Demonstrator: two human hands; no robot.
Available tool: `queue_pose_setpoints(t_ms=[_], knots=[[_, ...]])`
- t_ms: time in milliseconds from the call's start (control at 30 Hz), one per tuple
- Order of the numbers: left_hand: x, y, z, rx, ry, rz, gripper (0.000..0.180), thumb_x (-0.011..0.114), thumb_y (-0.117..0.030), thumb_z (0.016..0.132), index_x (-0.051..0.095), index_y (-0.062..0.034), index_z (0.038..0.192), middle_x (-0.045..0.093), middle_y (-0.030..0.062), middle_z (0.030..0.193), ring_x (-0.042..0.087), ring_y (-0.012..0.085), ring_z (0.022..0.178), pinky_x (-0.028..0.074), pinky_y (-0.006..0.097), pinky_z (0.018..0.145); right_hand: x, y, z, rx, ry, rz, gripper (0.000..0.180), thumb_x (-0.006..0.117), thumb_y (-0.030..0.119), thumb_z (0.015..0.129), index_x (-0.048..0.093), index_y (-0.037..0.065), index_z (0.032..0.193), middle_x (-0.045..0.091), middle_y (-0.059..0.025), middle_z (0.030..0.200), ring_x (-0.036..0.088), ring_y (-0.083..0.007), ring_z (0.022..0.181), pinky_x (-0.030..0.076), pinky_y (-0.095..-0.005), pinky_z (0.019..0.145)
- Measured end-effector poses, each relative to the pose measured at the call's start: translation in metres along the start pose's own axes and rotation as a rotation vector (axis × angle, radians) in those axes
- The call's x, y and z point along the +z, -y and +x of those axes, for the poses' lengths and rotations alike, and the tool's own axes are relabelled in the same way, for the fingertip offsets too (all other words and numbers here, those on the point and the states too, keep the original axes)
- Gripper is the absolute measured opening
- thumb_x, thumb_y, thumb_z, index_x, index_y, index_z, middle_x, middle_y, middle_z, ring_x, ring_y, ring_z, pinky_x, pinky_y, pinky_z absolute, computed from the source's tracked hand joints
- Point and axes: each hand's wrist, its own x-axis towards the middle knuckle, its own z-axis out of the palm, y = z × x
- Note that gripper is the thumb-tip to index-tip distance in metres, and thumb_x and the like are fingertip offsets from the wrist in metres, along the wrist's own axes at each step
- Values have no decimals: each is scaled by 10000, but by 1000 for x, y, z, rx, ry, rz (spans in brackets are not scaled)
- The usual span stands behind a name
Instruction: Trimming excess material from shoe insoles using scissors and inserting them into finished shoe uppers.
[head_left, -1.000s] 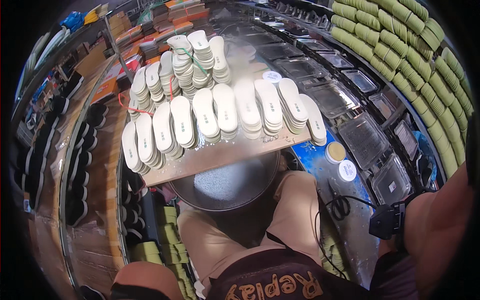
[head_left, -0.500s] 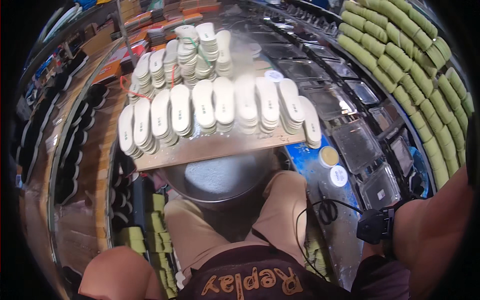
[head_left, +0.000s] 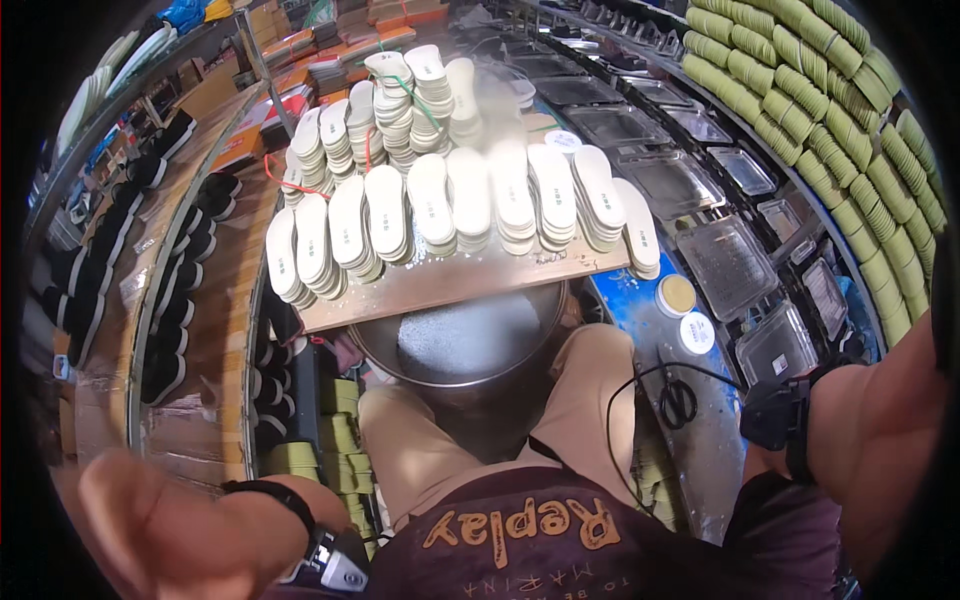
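My left hand (head_left: 165, 525) is raised at the lower left, smeared by motion. Its wrist carries a black strap with a small grey device (head_left: 335, 565). At the right edge my right hand (head_left: 880, 425) is held up close, its fingers beyond the view, with a black camera-like device (head_left: 775, 415) strapped at the wrist. Neither hand visibly touches the stacks of off-white insoles (head_left: 432, 200) in front of me. They stand in rows on a wooden board (head_left: 440, 290). Below it, between my knees, is a round metal basin (head_left: 460, 378) with something pale inside.
Black shoes with white soles (head_left: 165, 360) line shelves on the left. Two round tubs (head_left: 676, 295) stand on a blue surface (head_left: 640, 300), beside a black cable (head_left: 678, 400). Glossy trays (head_left: 727, 262) fill the right side, with light-green stacked pieces (head_left: 850, 170) beyond.
My left hand and its wrist strap have come into view at the lower left. The whole scene has shifted slightly right, while the insole stacks keep their arrangement.
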Motion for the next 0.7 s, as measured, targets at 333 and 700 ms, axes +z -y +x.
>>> queue_pose_setpoints(t_ms=[333, 700], knots=[[108, 74, -36, -596, -9, -495, 354, 394, -238, 999, 593, -10, 816, 564, 99, 731, 530, 161, 616, 452, 265, 568, -15, -2, -11, -2, -10, -91, 481, 544, 290, 911, 490, -58, 1238, 580, -182, 1057, 529, -263, 891, 403, -386, 781], [91, 218, -251, -1186, 1315, 583, 366, 542, -403, 888, 710, -85, 955, 679, 194, 877, 648, 364, 876, 501, 446, 793, 18, 10, -83, 765, 784, 120, 282, 711, 115, 767, 625, 15, 1015, 632, -171, 891, 598, -328, 779, 468, -376, 687]])
